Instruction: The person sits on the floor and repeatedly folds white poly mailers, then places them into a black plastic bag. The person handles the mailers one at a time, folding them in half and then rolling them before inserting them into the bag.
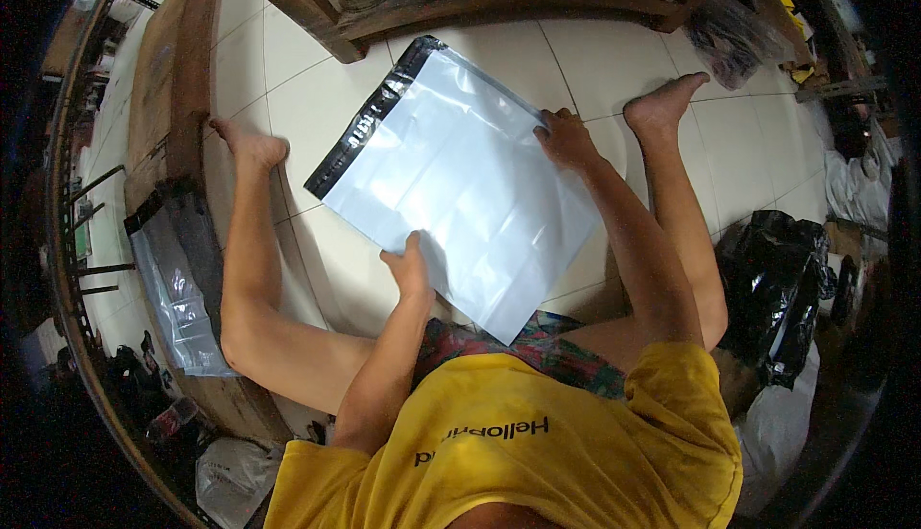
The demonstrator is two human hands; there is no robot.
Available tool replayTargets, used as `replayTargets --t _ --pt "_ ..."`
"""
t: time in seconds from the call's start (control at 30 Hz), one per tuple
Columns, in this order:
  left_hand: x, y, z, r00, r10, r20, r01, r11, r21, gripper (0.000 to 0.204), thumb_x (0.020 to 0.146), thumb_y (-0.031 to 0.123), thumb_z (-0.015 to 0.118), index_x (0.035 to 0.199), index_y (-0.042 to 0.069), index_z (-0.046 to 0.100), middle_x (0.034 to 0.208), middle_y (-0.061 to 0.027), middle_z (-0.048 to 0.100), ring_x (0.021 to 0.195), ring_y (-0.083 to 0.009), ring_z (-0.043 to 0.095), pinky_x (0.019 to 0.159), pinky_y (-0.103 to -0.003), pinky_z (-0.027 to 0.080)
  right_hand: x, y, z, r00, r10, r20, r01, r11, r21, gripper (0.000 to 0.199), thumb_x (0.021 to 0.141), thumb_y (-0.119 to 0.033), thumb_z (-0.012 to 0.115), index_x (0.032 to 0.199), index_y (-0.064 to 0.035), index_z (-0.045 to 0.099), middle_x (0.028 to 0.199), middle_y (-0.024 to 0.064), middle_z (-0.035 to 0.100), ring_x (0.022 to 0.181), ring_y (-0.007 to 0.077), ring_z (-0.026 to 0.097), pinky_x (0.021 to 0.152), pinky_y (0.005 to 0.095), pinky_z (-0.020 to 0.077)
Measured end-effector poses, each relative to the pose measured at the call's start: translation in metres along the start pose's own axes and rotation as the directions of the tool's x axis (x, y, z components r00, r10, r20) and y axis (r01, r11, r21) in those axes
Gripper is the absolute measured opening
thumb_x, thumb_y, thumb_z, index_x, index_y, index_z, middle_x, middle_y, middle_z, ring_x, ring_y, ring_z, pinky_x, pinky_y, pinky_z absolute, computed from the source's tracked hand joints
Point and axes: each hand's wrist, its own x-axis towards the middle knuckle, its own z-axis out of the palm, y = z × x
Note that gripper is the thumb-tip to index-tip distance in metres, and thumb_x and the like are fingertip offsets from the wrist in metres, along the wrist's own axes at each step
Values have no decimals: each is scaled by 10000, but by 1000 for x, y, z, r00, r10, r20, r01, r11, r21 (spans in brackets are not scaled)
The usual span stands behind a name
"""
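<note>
A large pale grey-white poly mailer bag (470, 174) lies flat and tilted between my spread legs, over the tiled floor. Along its upper left edge runs a black strip. My left hand (411, 268) grips the near left edge, thumb on top and the other fingers hidden beneath. On the far right edge, my right hand (568, 141) is closed, with its fingers curled at the border. The bag's lower corner reaches my patterned shorts (460, 345). Its surface is shiny and lightly creased.
A wooden beam (173, 78) runs along the left, with another poly mailer (182, 289) on it. Ahead stands a wooden frame (499, 13). Clear plastic wrap (734, 45) lies at the far right. A black plastic bag (772, 284) sits beside my right knee. Metal shelving (72, 270) borders the left.
</note>
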Motion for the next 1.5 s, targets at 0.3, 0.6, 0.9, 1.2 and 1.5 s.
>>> replayTargets --t 0.3,0.6,0.9,1.2,1.5 --pt "20 -5 -1 998 2 60 -9 993 115 807 911 193 610 1520 -71 150 1381 -235 486 1271 -333 496 1112 -433 372 23 42 23 975 -214 -61 208 973 -97 280 871 -109 615 1128 -18 679 1253 164 607 1145 352 587 959 479 512" --pt "20 -5 6 983 -152 104 172 956 -236 508 961 237 572 1374 -29 441 1300 -173 567 1186 -309 567 1018 -437 462 39 45 38 997 56 60 -67 976 205 417 952 -198 551 1350 -73 536 1311 218 584 1185 428 595 968 540 516" --pt "-15 15 32 960 -258 109 280 884 -375 463 975 161 504 1390 0 376 1311 -207 528 1147 -345 591 977 -497 529 61 56 8 968 -252 -11 244 923 297 425 953 -180 526 1356 -50 554 1215 255 663 1142 393 647 985 477 515" --pt "-36 11 38 905 -419 79 423 859 -287 610 898 81 623 1431 19 334 1359 -184 492 1182 -321 565 985 -477 520 109 28 -34 989 -114 94 118 992 -37 424 929 -142 561 1343 -56 582 1290 239 602 1198 395 588 1034 462 478" --pt "-16 -9 16 984 -176 28 177 983 -41 644 845 144 685 1343 -142 392 1293 -281 550 1183 -335 568 994 -414 479 137 22 -13 978 -196 68 201 977 -71 614 791 -196 687 1373 -56 551 1256 231 604 1152 399 614 1025 482 502"
